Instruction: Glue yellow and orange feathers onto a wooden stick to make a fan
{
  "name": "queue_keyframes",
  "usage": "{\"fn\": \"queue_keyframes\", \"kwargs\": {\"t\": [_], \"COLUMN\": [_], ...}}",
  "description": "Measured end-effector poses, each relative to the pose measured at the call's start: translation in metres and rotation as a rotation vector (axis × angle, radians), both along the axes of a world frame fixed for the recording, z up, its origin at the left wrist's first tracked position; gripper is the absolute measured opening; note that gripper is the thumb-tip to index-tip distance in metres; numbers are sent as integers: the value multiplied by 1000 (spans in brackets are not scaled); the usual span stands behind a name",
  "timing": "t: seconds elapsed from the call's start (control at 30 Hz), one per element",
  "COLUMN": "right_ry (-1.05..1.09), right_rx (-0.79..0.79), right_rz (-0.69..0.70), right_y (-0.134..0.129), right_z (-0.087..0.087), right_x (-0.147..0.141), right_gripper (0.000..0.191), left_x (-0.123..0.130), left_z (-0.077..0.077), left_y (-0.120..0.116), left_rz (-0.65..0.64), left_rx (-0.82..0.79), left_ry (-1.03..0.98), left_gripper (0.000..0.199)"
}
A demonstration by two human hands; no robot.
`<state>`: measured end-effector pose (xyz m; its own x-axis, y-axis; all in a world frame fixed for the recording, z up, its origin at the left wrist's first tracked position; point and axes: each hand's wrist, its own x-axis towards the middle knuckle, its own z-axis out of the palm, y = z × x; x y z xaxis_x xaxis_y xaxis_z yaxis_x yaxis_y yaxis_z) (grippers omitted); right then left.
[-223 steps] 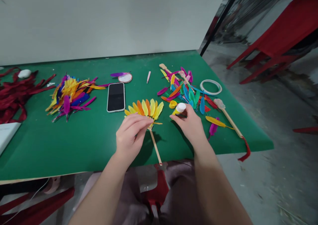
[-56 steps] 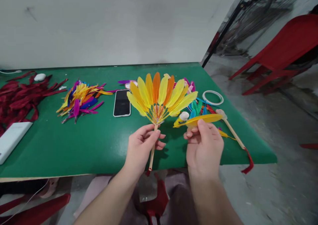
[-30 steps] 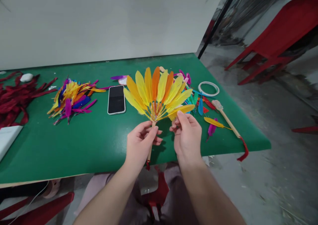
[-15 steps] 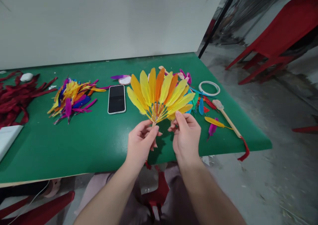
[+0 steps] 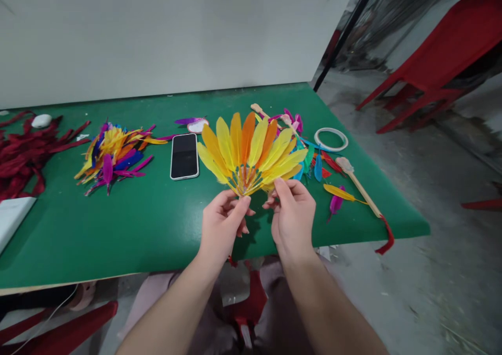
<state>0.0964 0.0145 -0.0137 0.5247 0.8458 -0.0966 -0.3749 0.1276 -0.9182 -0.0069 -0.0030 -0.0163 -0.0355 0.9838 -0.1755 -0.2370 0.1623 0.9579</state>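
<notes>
A feather fan (image 5: 249,146) of yellow and orange feathers is spread upright over the table's near part. My left hand (image 5: 223,219) is closed around its base, thumb in front where the quills meet; the handle below is mostly hidden by the fingers. At the fan's lower right edge, my right hand (image 5: 294,211) pinches a yellow feather between thumb and forefinger, its other fingers curled. Right of my hands lie a loose yellow feather (image 5: 339,192), a magenta feather (image 5: 336,203) and a wooden stick (image 5: 364,193) with a pale pad and a red ribbon.
A phone (image 5: 184,156) lies left of the fan on the green table (image 5: 157,229). Farther left are a mixed feather pile (image 5: 117,153) and dark red ribbons (image 5: 23,156). A tape roll (image 5: 331,130) rests behind the stick. A red chair (image 5: 443,57) stands beyond the table's right edge.
The fan's top has tipped slightly lower and to the left. My right hand has shifted a little left, still at the fan's right edge; the left hand keeps its hold.
</notes>
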Motion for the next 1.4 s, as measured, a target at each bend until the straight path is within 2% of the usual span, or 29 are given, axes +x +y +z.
{"fn": "queue_keyframes", "kwargs": {"t": [0.37,0.7,0.93,1.27,1.4], "right_ry": [44,27,51,66,68], "right_rx": [-26,-36,-14,10,34], "right_rz": [52,241,442,437,394], "right_y": [-2,-3,-6,-7,-7], "right_z": [3,-3,-11,-10,-9], "right_x": [-2,-4,-14,-14,-15], "right_gripper": [26,28,25,21,17], "left_x": [2,2,1,1,1], "left_z": [1,-4,-4,-5,-4], "left_y": [0,1,2,1,0], "left_rz": [49,84,100,111,104], "left_rx": [-8,12,20,53,56], "left_ry": [-24,-50,-68,-58,-39], "left_gripper": [28,27,28,25,25]}}
